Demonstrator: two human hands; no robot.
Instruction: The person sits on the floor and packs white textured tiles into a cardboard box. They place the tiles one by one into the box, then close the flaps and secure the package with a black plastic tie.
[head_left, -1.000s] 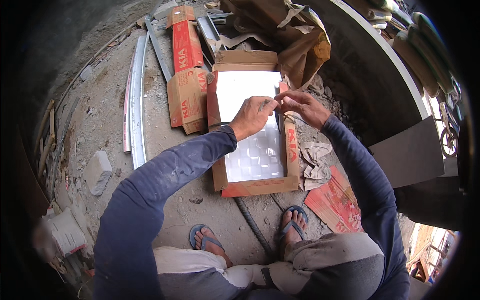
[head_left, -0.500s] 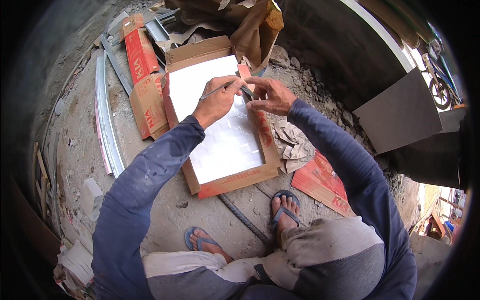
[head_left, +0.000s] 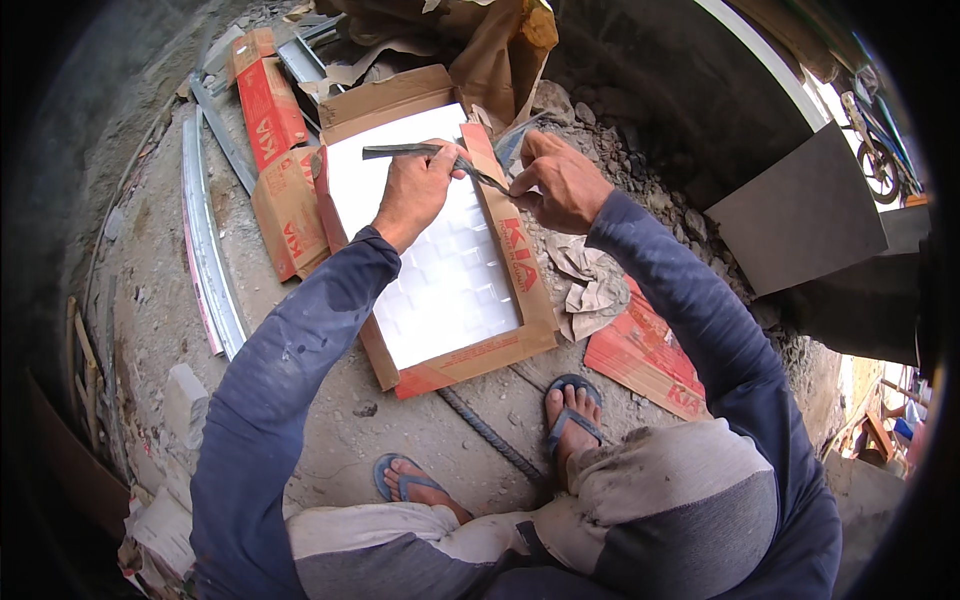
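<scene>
A dark, narrow, flat strip [head_left: 392, 151], like a strap, runs between my hands above the open cardboard box. My left hand [head_left: 415, 195] is closed around its middle, and one flat end sticks out to the left. The fingertips of my right hand [head_left: 562, 183] pinch the strip's other end beyond the box's right side. Below lies a glossy white tile [head_left: 450, 290] with a raised block pattern, framed by the brown and red rim of the box [head_left: 490, 349]. Whether more tiles lie underneath is hidden.
Red and brown cardboard pieces [head_left: 280, 125] and long metal channels [head_left: 205, 230] lie to the left. Crumpled paper [head_left: 590, 285] and flat red cardboard [head_left: 650, 355] are at the right. A ribbed steel bar [head_left: 490, 435] lies between my feet. A grey sheet [head_left: 800, 215] leans beyond rubble.
My hands have drawn apart, the left moving left and the right moving right. The strip now shows stretched between them, its flat end extending past my left hand.
</scene>
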